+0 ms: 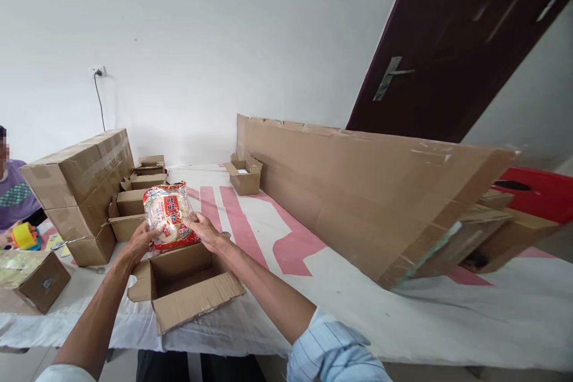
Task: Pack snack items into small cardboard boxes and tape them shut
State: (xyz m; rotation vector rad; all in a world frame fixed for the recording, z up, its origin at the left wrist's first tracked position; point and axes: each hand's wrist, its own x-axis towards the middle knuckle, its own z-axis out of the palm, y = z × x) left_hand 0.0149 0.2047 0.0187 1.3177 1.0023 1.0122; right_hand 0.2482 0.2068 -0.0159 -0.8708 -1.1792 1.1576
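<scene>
A red-and-clear plastic bag of rice crackers [166, 215] is held up between both hands, its printed front facing me. My left hand [142, 242] grips the bag's lower left edge, fingers closed on it. On the right edge, my right hand [205, 230] pinches the same bag. Just below and nearer to me, an open cardboard box [197, 301] stands at the table's front edge with its flaps folded out. The part of its inside that shows is bare cardboard. The bag hides part of the box's far side.
Stacked closed cartons [85, 191] stand on the left beside a row of open boxes [129, 206]. A small open box [245, 176] sits farther back. A long cardboard panel [358, 191] runs along the right. At far left, a person in purple [18, 191] is near a yellow tape dispenser [25, 236].
</scene>
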